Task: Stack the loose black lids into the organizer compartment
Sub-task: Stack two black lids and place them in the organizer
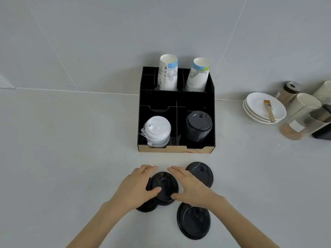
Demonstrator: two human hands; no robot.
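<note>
A small stack of black lids (164, 187) sits on the counter between my two hands. My left hand (138, 187) cups its left side, thumb on the rim, and my right hand (191, 187) cups its right side. Another black lid (146, 206) lies partly under my left wrist. One loose lid (202, 171) lies behind my right hand and one (193, 221) lies near the front. The black organizer (176, 146) stands behind them, with a stack of black lids (198, 127) in its front right compartment.
White lids (157, 130) fill the organizer's front left compartment, and two paper cup stacks (168, 73) (198, 76) stand in the back. At the right are stacked white plates (265, 108) with a brush (269, 110), jars (288, 92) and containers. A tiled wall rises behind.
</note>
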